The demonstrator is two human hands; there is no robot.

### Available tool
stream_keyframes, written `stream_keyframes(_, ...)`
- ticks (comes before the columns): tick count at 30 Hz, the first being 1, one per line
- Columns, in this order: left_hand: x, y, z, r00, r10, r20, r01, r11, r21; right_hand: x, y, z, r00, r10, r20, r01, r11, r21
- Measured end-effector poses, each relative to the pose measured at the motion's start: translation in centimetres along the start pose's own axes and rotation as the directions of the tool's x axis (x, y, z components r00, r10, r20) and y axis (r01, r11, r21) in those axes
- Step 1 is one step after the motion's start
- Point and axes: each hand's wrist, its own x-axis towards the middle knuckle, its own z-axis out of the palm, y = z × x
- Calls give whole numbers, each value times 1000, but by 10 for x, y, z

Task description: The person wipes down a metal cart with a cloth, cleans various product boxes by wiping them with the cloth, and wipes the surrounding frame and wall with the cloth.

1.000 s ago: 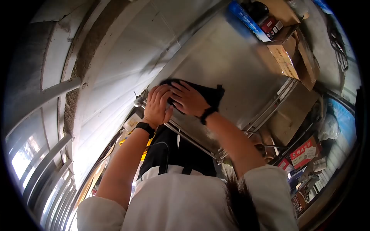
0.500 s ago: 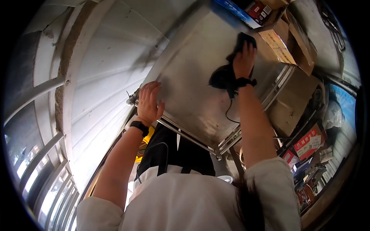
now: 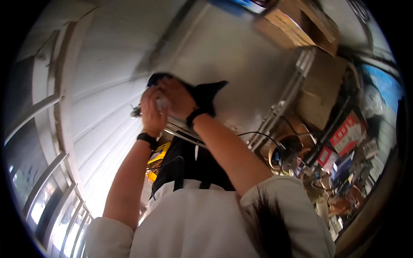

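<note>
I cannot tell from my remote post whether this is a cramped workshop or a storeroom: a metal table (image 3: 247,86) stands beside pale wall panels (image 3: 107,86), with an open carton (image 3: 285,26) at its far right. Cardboard (image 3: 320,92), a red box (image 3: 347,136), a clear plastic bag (image 3: 373,105) and jumbled clutter (image 3: 344,189), much of it too small to name, crowd the right side; bars (image 3: 36,113) line the left.

1. A black cloth (image 3: 204,95) is laid unevenly on the grey counter (image 3: 254,84), near its edge.
2. One corner is drawn out to a point.
3. Its other end is partly covered by the right hand (image 3: 177,95).
</note>
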Motion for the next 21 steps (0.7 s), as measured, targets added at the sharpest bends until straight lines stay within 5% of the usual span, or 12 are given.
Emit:
stream_keyframes(4, 2, 7, 0, 1000, -4, 22, 4, 1000, 12, -41, 0, 7, 997, -74, -1, 74, 991, 114)
stream_keyframes(8, 5, 6, -2, 998, 11, 67, -15, 998, 53, -37, 38, -30, 981, 194, -19, -195, 979, -66)
stream_keyframes(11, 4, 4, -1, 996, 38, 76, -42, 998, 56, -43, 85, -84, 862, 477, -175, -503, 847, -169)
stream_keyframes(14, 2, 2, 0, 995, 46, 91, -52, 997, 62, -80, 151, -91, 663, 634, -397, -748, 544, -380)
stream_keyframes(16, 2, 2, -1, 994, 50, 92, -56, 997, 56, -112, 168, -101, 385, 670, -634, -903, 417, -107)
stream_keyframes(21, 2, 5, -1, 994, 44, 98, -49, 998, 48, -146, 146, -86, -283, 776, -564, -923, -61, 379)
